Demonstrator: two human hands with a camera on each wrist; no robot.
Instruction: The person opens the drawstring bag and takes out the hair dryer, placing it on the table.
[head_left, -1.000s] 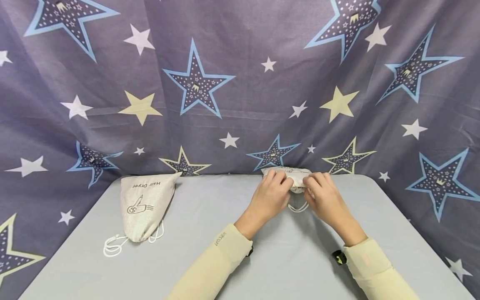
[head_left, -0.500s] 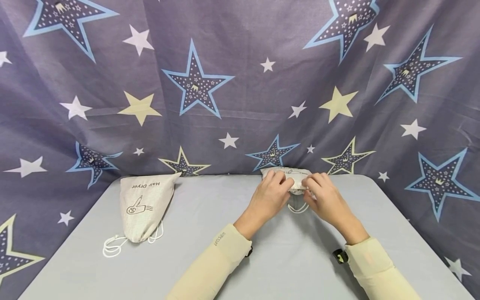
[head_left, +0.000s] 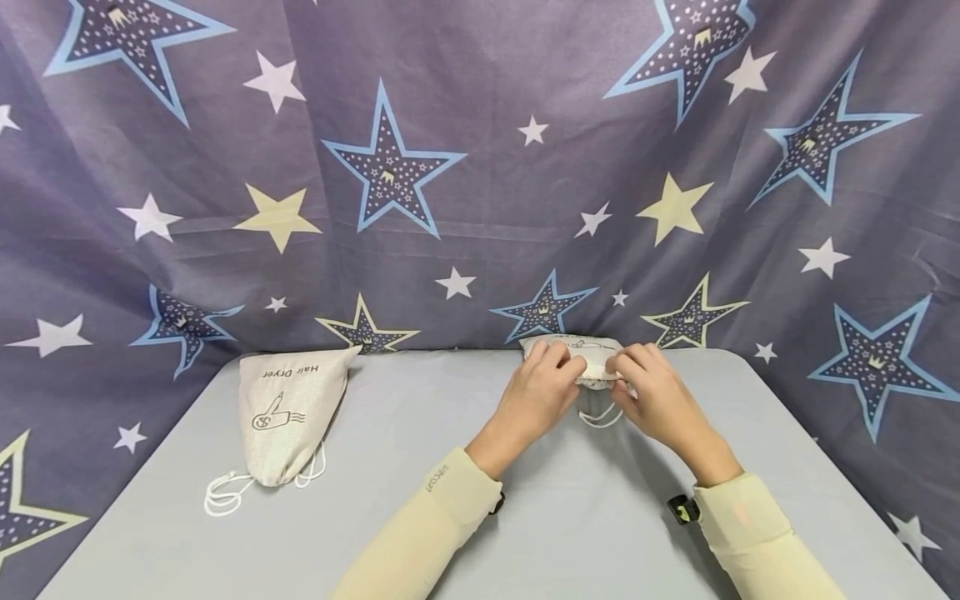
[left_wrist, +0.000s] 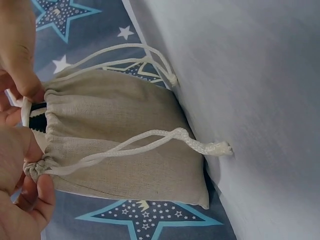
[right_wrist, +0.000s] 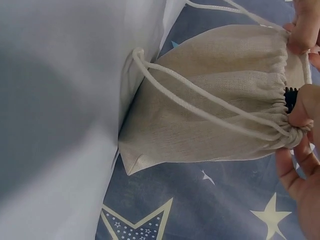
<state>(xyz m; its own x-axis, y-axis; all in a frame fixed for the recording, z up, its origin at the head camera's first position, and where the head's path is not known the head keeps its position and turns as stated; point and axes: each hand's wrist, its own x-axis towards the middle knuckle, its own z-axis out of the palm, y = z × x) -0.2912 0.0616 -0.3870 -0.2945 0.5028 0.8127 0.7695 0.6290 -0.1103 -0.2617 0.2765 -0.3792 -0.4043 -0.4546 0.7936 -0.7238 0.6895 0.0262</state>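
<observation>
A: Item one?

B: One beige, woven-cloth drawstring bag (left_wrist: 120,110), gathered at the mouth. Place: far edge of the smooth, light-grey tabletop (head_left: 405,500), right of its middle. Whether its base rests there — I cannot tell.

A: Fittings, contents?

B: Two looped white cords (left_wrist: 215,148), one from each side of the mouth. Inside the mouth, a black ribbed object (left_wrist: 38,122), mostly hidden.

A: Your hold on it?

B: My left hand (head_left: 536,390) pinches the gathered rim at the left, thumb and fingers closed on the cloth. My right hand (head_left: 663,402) grips the rim at the right in the same way.

A: Item two?

B: One tapered, pale-beige cloth bag (head_left: 277,454), printed "Hair Dryer" with a dark line drawing, lettering upside down to me. Left part of the tabletop, well apart from my hands.

A: Surroundings?

B: Pale-yellow long sleeves (head_left: 420,537) on my arms, dark lettering on the left one; a black band (head_left: 683,509) at my right wrist. Behind everything — a purple-grey fabric curtain (head_left: 487,208), printed with white, yellow and blue-edged stars.
</observation>
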